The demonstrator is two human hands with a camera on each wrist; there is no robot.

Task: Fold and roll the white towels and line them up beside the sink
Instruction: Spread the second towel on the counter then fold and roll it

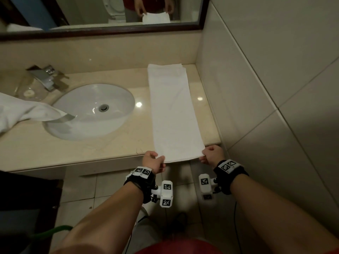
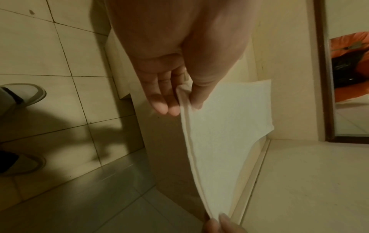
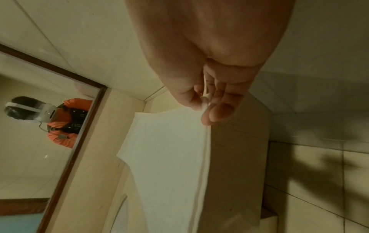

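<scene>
The left hand [image 1: 153, 160] and right hand [image 1: 212, 155] each pinch a near corner of the long folded white towel [image 1: 173, 114], which lies flat on the beige stone desk [image 1: 102, 149], right of the white oval sink [image 1: 91, 110]. The left wrist view alone shows its layered edge; the head view alone shows a crumpled white towel [image 1: 23, 112] at far left.

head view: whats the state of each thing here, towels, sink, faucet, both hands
folded towel: flat long strip on the counter right of the sink, near end overhanging the edge
loose towel: crumpled, one corner hanging over the basin
sink: no water in it
faucet: not running
left hand: pinches the strip's near left corner
right hand: pinches the near right corner
</scene>
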